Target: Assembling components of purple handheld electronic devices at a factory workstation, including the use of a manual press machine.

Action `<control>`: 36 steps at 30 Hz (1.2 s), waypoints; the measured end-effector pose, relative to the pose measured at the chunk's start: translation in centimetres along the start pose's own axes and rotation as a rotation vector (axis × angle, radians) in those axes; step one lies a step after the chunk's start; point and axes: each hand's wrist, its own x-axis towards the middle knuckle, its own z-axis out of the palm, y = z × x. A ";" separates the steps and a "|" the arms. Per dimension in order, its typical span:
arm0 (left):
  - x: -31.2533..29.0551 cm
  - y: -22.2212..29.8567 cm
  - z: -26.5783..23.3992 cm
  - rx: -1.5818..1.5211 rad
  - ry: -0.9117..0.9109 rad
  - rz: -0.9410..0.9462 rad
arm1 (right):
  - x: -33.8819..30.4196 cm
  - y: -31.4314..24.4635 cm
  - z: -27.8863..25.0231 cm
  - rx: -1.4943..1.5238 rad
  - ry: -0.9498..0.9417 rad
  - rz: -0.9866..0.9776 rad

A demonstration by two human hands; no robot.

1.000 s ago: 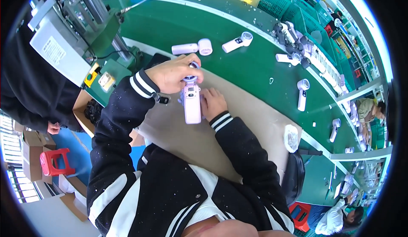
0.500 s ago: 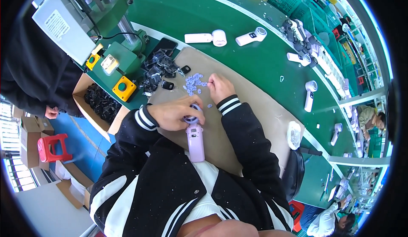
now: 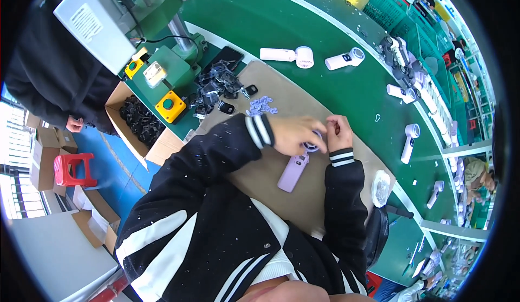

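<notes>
The head view shows a lilac handheld fan (image 3: 294, 173) at the brown mat (image 3: 254, 172) on the green bench (image 3: 355, 93), its handle pointing near and slightly left, its ring-shaped head at the far right end. It looks light and rigid, probably smooth plastic that could slip or scuff; the ring seems the more delicate part, so the broad handle would likely give the surest hold. Of the person's hands, the left hand (image 3: 295, 134) reaches in from the left, palm down, fingers bent around the ring and gripping it. The right hand (image 3: 339, 134) is just beside it on the right, forearm pointing far, fingers curled close together; whether they pinch anything cannot be told. Small lilac pieces (image 3: 262, 106) lie far left of the fan.
</notes>
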 end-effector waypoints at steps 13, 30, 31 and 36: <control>-9.6 -6.4 -8.5 0.592 0.050 -0.710 | -3.1 -2.0 -1.1 0.497 0.062 0.242; -5.7 3.7 -1.6 -0.792 0.596 -0.364 | -8.5 -8.9 -1.3 0.362 -0.187 0.178; -5.6 4.0 -1.1 -0.796 0.597 -0.368 | -8.8 -8.9 -0.9 0.361 -0.190 0.183; -5.7 4.4 0.8 -0.906 0.536 -0.449 | -9.7 -8.6 1.1 0.085 -0.144 0.062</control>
